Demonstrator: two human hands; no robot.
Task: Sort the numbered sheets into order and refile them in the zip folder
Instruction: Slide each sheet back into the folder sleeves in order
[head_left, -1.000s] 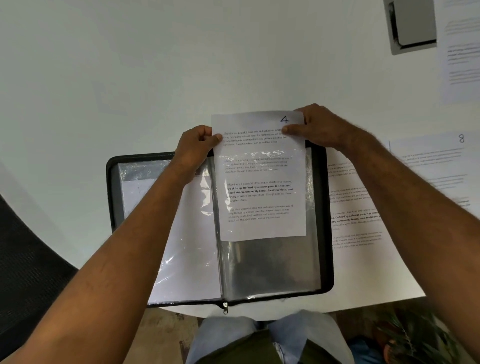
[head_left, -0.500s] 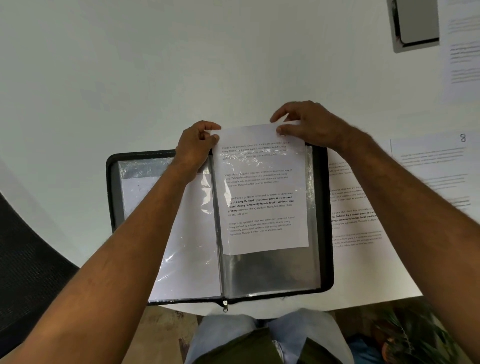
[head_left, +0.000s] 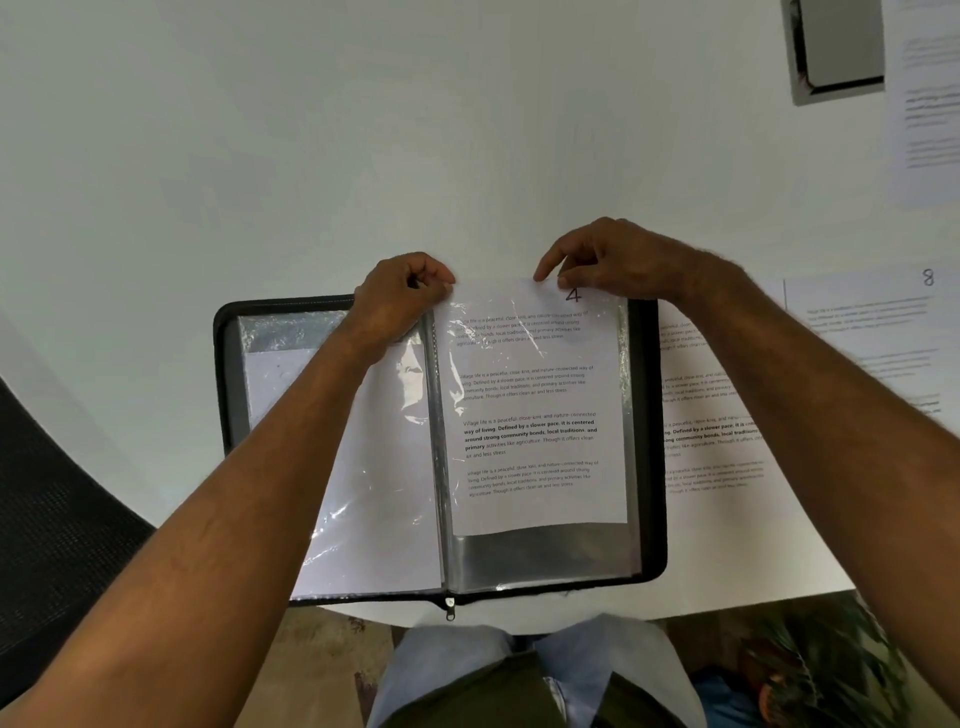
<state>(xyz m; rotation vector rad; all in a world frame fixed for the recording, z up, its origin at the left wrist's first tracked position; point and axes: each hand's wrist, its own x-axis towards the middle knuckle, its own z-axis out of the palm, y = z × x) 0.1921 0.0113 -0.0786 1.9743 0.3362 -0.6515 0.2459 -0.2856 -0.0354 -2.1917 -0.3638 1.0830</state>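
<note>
My left hand (head_left: 400, 296) is curled at the top left corner of the white printed sheet marked 4 (head_left: 535, 415), thumb and forefinger pinching what looks like the mouth of the clear plastic sleeve (head_left: 540, 556) there, though I cannot tell whether they catch the paper as well. My right hand (head_left: 618, 260) is bent over the top right corner of the same sheet, its fingertips (head_left: 540, 273) pinching the upper edge just above the handwritten 4. Below my fingers the sheet sits most of the way down inside the sleeve, its top edge level with my fingertips and its bottom edge short of the sleeve's bottom, where a band of grey shows through the plastic. The sleeve is the right-hand page of the black zip folder (head_left: 649, 441), which lies open and flat on the white table (head_left: 260, 156) beneath both my wrists. Under my left forearm the left-hand sleeve holds another white sheet (head_left: 379, 493), glare across its plastic. The metal zip pull (head_left: 450, 609) hangs at the near edge, below the spine. To the right of my right hand, just outside the folder, lies a loose printed sheet (head_left: 711, 415), and beyond it another loose sheet marked 8 (head_left: 872, 322). Further off past my right hand lies another printed page (head_left: 924, 104) beside a grey rectangular frame (head_left: 836, 47).
</note>
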